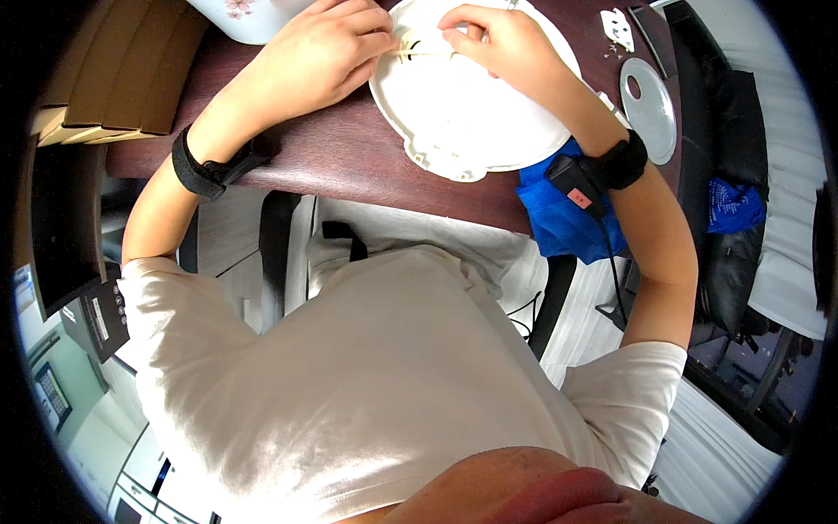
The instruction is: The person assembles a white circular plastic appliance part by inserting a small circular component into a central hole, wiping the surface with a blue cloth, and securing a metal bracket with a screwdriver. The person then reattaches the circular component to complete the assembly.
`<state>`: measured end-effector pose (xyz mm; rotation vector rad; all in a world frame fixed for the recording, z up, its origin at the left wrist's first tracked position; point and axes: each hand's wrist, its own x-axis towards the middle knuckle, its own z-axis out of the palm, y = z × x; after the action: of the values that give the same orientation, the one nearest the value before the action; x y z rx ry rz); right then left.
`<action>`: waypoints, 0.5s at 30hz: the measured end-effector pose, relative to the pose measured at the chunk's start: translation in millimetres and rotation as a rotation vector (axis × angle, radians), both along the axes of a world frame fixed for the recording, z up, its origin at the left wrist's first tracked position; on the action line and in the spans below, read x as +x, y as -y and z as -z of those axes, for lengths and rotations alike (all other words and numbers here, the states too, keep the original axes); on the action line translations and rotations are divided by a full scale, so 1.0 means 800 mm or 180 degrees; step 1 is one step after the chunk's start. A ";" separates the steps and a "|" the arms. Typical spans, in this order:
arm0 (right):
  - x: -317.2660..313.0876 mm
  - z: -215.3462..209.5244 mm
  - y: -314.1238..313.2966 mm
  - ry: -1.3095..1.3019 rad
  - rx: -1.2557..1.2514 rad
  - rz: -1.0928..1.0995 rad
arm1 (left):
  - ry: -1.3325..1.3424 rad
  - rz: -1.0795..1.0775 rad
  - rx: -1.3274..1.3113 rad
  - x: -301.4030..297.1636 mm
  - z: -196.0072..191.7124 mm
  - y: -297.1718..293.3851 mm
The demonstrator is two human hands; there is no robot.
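Note:
A round white plastic cover (489, 118) with small tabs on its near rim lies at the far edge of view. Over its left part, my left hand (336, 57) has its fingers pressed together at one end of a thin pale wire-like strip (421, 54). The strip stretches toward my right hand (502, 39), whose fingers are curled in a pinch above the cover. What sits between those right fingertips is hidden. A small dark curved mark or slot (414, 48) shows on the cover near the strip.
The dark red-brown table (340, 157) has cardboard boxes (122, 70) and a white flowered container (249, 19) at left. A blue cloth (567, 223) hangs over its near edge. At right lie a grey disc with a hole (659, 118) and a small white part (617, 31).

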<state>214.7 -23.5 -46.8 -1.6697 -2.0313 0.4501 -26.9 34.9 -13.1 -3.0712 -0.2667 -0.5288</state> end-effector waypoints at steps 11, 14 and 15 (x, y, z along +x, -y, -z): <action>-0.004 -0.002 0.002 -0.0075 0.0152 -0.0312 | -0.0039 0.0151 -0.0484 -0.009 0.000 0.005; -0.002 0.003 0.002 -0.0163 0.0137 -0.0332 | -0.0052 0.0055 -0.0577 -0.018 0.014 0.003; -0.001 0.004 0.001 -0.0211 0.0112 -0.0343 | -0.0028 0.0067 -0.0581 -0.019 0.014 0.003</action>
<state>213.9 -24.3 -50.0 -1.5101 -2.0753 0.4967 -41.7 32.2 -24.7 -3.2550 -0.2988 -0.5194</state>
